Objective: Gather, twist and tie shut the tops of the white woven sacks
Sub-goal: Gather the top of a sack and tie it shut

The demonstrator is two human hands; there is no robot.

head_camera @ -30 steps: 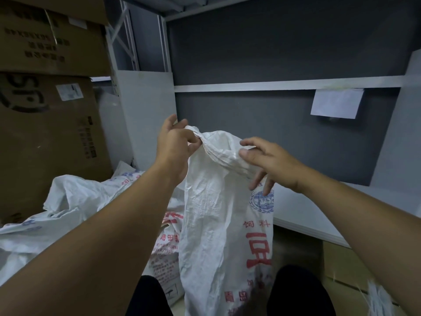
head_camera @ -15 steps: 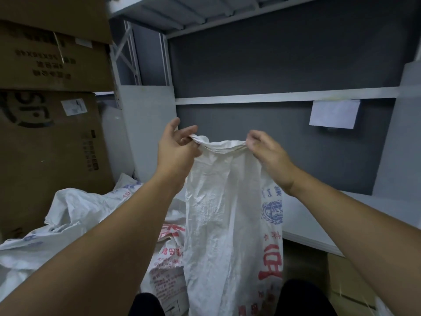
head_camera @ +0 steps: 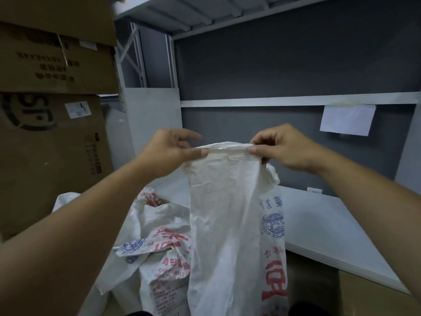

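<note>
Centre of frame: a tall white woven sack with red and blue print (head_camera: 227, 213) hangs upright from its mouth down to the bottom edge of the frame. The left hand (head_camera: 173, 149) pinches the left end of the sack's top hem (head_camera: 227, 145) between thumb and forefinger, with one finger reaching out above the fabric. The right hand (head_camera: 282, 149) pinches the right end of the hem between thumb and fingertips, its remaining fingers curled behind the cloth. The hem is drawn nearly straight between the two hands and the mouth lies flat, not yet gathered or twisted. A round blue emblem and large red characters run down the sack's right side. Lower left of centre: a heap of crumpled white woven sacks (head_camera: 159, 242) with similar printing lies low beside the hanging one; whether they touch cannot be told. Left third of the frame: stacked brown cardboard boxes (head_camera: 52, 137), the upper one with its print upside down. Background: a dark grey partition wall (head_camera: 284, 65), crossed by a white horizontal rail (head_camera: 296, 101), with a white sheet of paper (head_camera: 347, 119) hanging just below the rail at upper right. Right side, under the right forearm: a flat white board (head_camera: 330, 224) lying level. Top of frame: the underside of a grey metal shelf (head_camera: 193, 12).
</note>
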